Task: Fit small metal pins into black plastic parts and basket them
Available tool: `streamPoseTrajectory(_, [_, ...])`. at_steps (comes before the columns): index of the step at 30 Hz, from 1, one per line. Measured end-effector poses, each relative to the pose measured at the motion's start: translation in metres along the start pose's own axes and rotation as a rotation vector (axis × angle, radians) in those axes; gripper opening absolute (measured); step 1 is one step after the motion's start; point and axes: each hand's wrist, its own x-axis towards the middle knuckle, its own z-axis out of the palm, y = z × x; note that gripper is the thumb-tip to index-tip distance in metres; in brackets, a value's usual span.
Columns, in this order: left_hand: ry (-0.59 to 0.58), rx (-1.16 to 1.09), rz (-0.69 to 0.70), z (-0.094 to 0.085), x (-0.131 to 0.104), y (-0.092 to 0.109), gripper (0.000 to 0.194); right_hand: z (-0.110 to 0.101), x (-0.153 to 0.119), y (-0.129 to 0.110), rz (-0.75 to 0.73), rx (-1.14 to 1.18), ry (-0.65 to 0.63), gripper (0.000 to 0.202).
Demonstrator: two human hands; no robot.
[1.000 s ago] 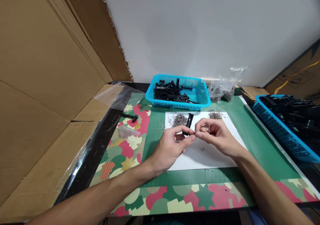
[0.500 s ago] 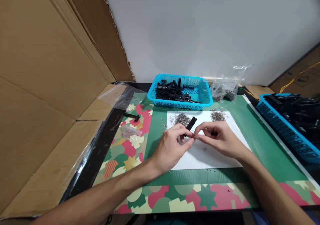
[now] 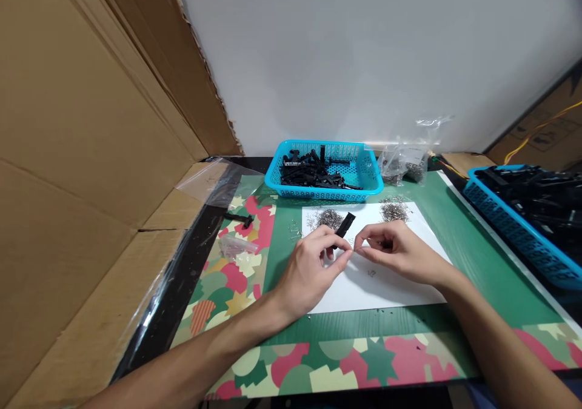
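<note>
My left hand is closed round a slim black plastic part, whose upper end sticks out past the fingers, tilted up to the right. Its lower end is hidden in the hand. Thumb and forefinger of my right hand are pinched together close to the left fingertips; whatever they hold is too small to make out. Both hands are above a white paper sheet. Behind them on the sheet lie a left pile of small metal pieces and a right pile of small metal pieces.
A blue basket with black parts stands at the back. Another blue basket, full of black parts, is at the right. Clear bags lean by the wall. A black part and a small plastic bag lie left. Cardboard walls the left side.
My right fingertips have drawn slightly apart from my left ones. The view has shifted a little; the black part stays in my left hand.
</note>
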Motion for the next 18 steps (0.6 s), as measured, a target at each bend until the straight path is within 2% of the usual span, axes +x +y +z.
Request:
streamPoseTrajectory(4, [0.001,-0.029,-0.031,-0.001,0.000,0.003,0.008,0.000,0.000,0.002,-0.006,0.059,0.024,0.026])
streamPoseTrajectory(7, [-0.050,-0.106,-0.010,-0.002,0.000,0.006,0.011,-0.001,-0.001,0.003,-0.014,0.132,0.052,0.026])
streamPoseTrajectory(11, [-0.094,-0.274,-0.020,0.001,-0.003,0.004,0.014,-0.006,-0.001,0.005,-0.034,0.226,0.192,0.028])
streamPoseTrajectory(12, [-0.084,-0.304,-0.031,0.002,-0.004,0.003,0.018,-0.008,0.000,0.006,-0.034,0.235,0.239,0.028])
streamPoseTrajectory(15, [-0.080,-0.303,-0.077,0.004,-0.005,-0.001,0.046,-0.012,0.001,0.009,-0.017,0.204,0.350,0.028])
streamPoseTrajectory(18, [-0.167,-0.188,-0.139,0.005,-0.005,-0.005,0.051,-0.015,0.002,0.011,0.061,0.110,0.323,0.025])
